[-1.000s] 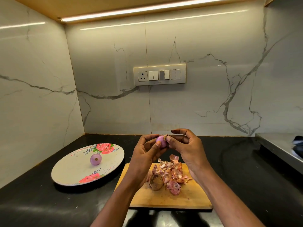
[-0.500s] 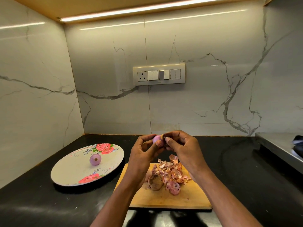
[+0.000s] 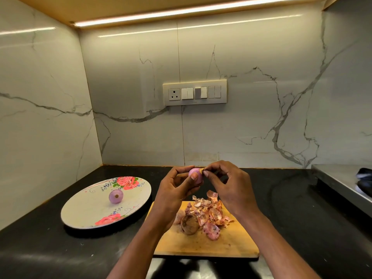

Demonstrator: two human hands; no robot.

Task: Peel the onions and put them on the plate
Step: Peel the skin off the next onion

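Observation:
My left hand (image 3: 174,191) grips a small pink onion (image 3: 198,175) between thumb and fingers, above the far end of the wooden cutting board (image 3: 231,244). My right hand (image 3: 229,185) pinches a bit of brown skin at the onion's top right. One peeled purple onion (image 3: 116,196) lies on the round floral plate (image 3: 84,210) at the left. On the board sits a brown unpeeled onion (image 3: 189,224) next to a heap of pink skins (image 3: 210,214).
The black counter (image 3: 302,218) meets marble walls at the back and left. A switch panel (image 3: 194,93) is on the back wall. A steel ledge (image 3: 340,182) with a dark object (image 3: 365,181) runs along the right edge.
Both hands have lifted slightly with the onion. My right fingertips have moved from the onion's side to its top, pinching skin there.

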